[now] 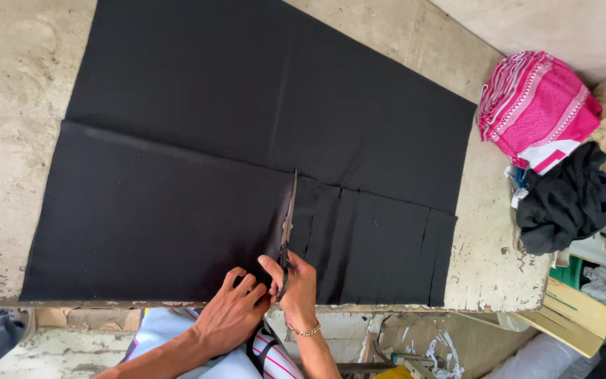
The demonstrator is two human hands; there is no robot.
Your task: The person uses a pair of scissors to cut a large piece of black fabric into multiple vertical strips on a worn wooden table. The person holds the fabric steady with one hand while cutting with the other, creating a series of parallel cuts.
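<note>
Gripping a pair of scissors point(287, 228) low in the middle of the frame, the right hand point(296, 286) has its fingers clenched through the handles, and the long blades run straight up the picture from it, lying across a sheet of black fabric point(177, 140). The left hand point(231, 312) sits just beside it on the left, fingers spread and pressed flat on the cloth near the bottom edge, grasping nothing. A thin gold bracelet point(308, 330) circles the right wrist.

The black fabric covers most of the table point(8, 140), a worn, pale concrete-looking top that shows bare along the left side and at the lower right corner. The cloth appears to lie in two layers, the nearer layer's edge running across the middle of the frame. To the right of the scissors, the nearer layer is already slit into several narrow upright strips point(387, 245) lying side by side.

At the right edge of the frame, a pink and white folded cloth point(534, 105) rests on the table's corner, and a crumpled black garment point(566, 200) lies just below it.
</note>
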